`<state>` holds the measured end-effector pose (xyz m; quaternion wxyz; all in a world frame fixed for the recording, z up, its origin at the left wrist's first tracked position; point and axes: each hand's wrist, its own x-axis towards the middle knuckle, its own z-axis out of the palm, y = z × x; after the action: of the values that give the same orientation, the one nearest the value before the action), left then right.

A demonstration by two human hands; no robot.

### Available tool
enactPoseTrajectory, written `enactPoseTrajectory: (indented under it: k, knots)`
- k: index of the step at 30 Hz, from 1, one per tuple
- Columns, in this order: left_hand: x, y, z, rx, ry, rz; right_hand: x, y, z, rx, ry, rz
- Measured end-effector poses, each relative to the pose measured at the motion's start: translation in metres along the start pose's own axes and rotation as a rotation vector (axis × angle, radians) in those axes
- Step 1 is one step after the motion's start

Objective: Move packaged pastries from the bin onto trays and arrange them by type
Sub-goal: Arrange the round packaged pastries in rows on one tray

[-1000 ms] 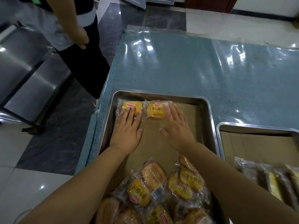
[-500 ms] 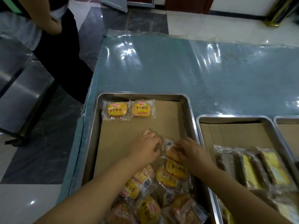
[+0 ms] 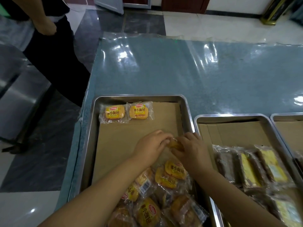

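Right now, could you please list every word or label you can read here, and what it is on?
"小面包": on both far-row packs, left pack and right pack, and on a pile pack.
Red brand logos: too blurred to read.
Barcode digits: too small.

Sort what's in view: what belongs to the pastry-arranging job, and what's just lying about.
Job:
- left hand and right hand, both gripping the held bread pack
- laid bread packs
- heap of bread packs
- left tray
- middle tray, long cake packs
- right tray

Lying about:
- bystander
- steel bench
- gold stand
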<state>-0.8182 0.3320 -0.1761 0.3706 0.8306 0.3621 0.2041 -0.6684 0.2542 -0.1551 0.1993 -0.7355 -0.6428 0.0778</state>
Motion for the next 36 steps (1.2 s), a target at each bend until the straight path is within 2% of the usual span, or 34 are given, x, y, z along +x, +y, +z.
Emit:
enactPoseTrajectory:
  k: [2, 4, 7, 9, 13, 18, 20, 22, 24, 27, 29, 33, 36]
  knots:
    - [-0.001, 0.001, 0.001, -0.01, 0.109, -0.093, 0.005, -0.006, -0.002, 0.351, -0.003, 0.266]
    - [-0.003, 0.001, 0.001, -0.149, 0.13, -0.282, 0.009, -0.011, -0.002, 0.797, -0.04, 0.545]
    - [-0.002, -0.001, 0.0, -0.562, 0.019, -0.495, 0.014, -0.014, 0.001, 1.082, 0.01, 0.664]
    - [0.0, -0.004, -0.001, -0.663, 0.056, -0.536, 0.016, -0.016, 0.003, 1.126, 0.026, 0.66]
    - [0.006, -0.013, -0.008, -0.607, 0.113, -0.507, 0.024, -0.011, 0.008, 0.993, 0.045, 0.565]
    - [0.018, -0.02, -0.011, -0.508, 0.123, -0.48, 0.051, -0.005, 0.012, 0.78, -0.048, 0.504]
    - [0.023, -0.027, -0.012, -0.243, 0.229, -0.441, 0.064, -0.001, 0.014, 0.672, 0.028, 0.534]
    - [0.028, -0.039, -0.017, 0.188, 0.326, -0.355, 0.078, 0.003, 0.017, 0.606, 0.136, 0.584]
    - [0.032, -0.053, -0.025, 0.506, 0.308, -0.324, 0.092, 0.006, 0.019, 0.593, 0.201, 0.622]
    - [0.035, -0.074, -0.034, 0.719, 0.176, -0.336, 0.108, 0.007, 0.024, 0.6, 0.18, 0.615]
    - [0.035, -0.085, -0.036, 0.803, 0.085, -0.341, 0.112, 0.006, 0.029, 0.499, 0.129, 0.548]
    - [0.033, -0.098, -0.033, 0.832, 0.004, -0.367, 0.104, 0.008, 0.044, 0.038, 0.081, 0.264]
    - [0.034, -0.102, -0.028, 0.825, 0.018, -0.365, 0.097, 0.011, 0.058, -0.104, -0.14, 0.078]
